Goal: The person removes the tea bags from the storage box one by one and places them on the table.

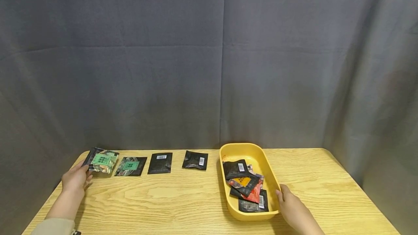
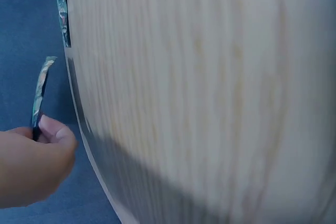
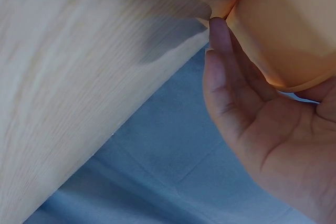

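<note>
At the table's far left corner, my left hand [image 1: 74, 180] pinches a black packet with a green label [image 1: 102, 159] by its near edge. In the left wrist view, this packet [image 2: 40, 92] shows edge-on, raised between thumb and fingers. A flat row lies to its right: a green-labelled packet [image 1: 131, 166], a black packet with a barcode [image 1: 160, 163] and another black packet [image 1: 195, 160]. My right hand [image 1: 291, 203] grips the right side of a yellow plastic bin [image 1: 271, 177]. Seen from the right wrist, the fingers [image 3: 223, 72] lie along the bin's outer wall.
Several packets lie heaped in the bin, among them one with an orange label [image 1: 242, 181] and a red one [image 1: 254, 194]. The wooden table [image 1: 156, 206] ends at a grey curtain [image 1: 169, 82] behind and at both sides.
</note>
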Demonstrator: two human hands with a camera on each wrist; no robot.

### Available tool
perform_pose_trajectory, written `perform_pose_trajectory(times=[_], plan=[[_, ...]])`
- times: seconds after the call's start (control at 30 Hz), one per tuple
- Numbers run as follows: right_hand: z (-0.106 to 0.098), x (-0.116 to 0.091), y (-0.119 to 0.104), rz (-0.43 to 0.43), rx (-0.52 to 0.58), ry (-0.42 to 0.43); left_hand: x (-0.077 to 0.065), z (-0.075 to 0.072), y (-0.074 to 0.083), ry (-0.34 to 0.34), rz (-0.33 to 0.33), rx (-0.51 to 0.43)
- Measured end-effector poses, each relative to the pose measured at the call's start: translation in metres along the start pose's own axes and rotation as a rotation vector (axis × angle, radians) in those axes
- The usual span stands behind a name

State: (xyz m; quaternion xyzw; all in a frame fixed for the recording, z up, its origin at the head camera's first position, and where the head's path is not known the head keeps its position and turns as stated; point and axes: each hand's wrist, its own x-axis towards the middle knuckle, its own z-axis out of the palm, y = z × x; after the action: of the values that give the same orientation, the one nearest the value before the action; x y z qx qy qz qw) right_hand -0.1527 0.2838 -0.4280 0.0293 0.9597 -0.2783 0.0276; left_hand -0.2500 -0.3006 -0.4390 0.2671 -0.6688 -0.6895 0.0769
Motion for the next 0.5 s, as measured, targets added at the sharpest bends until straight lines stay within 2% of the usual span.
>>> perform_pose_trajectory(times=[0.1,0.3,0.5], plan=[[0.0,-0.0005,-0.0003,0.005,0.003,0.001,0.0002,-0.0007,0.0008,0.002,-0.005,0.001],[0.0004,0.0001,0.0,0.007,-0.003,-0.001,0.0014,-0.0009,-0.0014,0.059,-0.008,0.03],[-0.0006,-0.0001,0.0,0.006,-0.008,-0.002,0.0035,-0.0013,-0.0057,0.116,0.052,0.096]])
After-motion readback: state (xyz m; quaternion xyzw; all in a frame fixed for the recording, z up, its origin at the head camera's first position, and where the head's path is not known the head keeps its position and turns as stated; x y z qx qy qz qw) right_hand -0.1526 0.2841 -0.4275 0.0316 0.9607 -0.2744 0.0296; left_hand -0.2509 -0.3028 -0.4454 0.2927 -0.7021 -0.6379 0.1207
